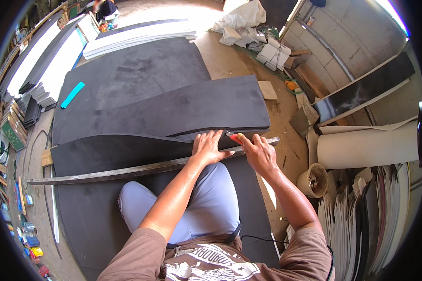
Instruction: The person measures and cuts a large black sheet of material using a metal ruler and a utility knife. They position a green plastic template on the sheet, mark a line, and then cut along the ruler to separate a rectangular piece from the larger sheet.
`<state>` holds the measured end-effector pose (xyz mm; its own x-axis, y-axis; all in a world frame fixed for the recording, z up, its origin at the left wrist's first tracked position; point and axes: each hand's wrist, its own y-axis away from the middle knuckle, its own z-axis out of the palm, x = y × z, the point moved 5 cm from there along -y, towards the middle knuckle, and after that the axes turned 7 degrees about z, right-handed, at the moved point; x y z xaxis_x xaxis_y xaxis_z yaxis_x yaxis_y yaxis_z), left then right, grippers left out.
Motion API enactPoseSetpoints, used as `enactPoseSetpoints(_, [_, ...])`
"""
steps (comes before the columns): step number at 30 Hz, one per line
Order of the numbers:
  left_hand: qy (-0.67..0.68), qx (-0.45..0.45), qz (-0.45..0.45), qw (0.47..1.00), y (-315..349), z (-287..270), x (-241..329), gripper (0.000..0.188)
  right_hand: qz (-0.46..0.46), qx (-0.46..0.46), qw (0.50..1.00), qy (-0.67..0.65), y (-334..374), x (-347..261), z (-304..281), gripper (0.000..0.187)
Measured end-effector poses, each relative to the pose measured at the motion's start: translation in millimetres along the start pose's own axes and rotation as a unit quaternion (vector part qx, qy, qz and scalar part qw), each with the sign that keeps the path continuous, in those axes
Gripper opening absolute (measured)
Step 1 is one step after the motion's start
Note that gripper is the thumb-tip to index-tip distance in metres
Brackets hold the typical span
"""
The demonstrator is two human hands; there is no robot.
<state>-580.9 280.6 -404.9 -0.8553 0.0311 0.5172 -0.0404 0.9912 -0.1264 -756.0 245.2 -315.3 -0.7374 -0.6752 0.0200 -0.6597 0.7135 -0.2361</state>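
My right hand (259,153) is closed around a red utility knife (235,137), its tip pointing up and left at the edge of a black foam-like sheet (187,105). Just left of it, my left hand (207,148) lies with fingers stretched over the sheet's near edge and its thumb apart, holding nothing. A long metal bar (112,174) runs across the black material under my left wrist, its right end beside my right hand. The sheet's near edge lifts in a wavy curve above the layer below. Where the blade tip meets the sheet is too small to make out.
A teal strip (72,95) rests on the large black sheet (150,56) at far left. White sheets (140,37) are stacked behind. On the right stand a bucket (312,180), a pale roll (365,147) and upright offcuts (347,220). Someone (107,11) is at the far left.
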Motion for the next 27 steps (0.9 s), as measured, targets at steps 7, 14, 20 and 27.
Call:
enactPoseSetpoints(7, [0.007, -0.007, -0.005, 1.0, 0, 2, -1, 0.106, 0.026, 0.01, 1.0, 0.002, -3, -5, -5, 0.039])
enactPoseSetpoints(14, [-0.001, 0.014, 0.006, 1.0, 1, 4, -1, 0.108, 0.044, 0.019, 0.999, 0.018, -10, -4, -6, 0.029])
enactPoseSetpoints(20, [-0.002, 0.01, 0.005, 1.0, 1, 5, 0, 0.108, 0.068, 0.025, 0.997, 0.036, -7, 1, -9, 0.026])
enactPoseSetpoints(27, [-0.015, 0.01, 0.001, 1.0, -1, 7, 2, 0.107, 0.099, 0.001, 0.994, 0.041, -4, 13, -17, 0.028])
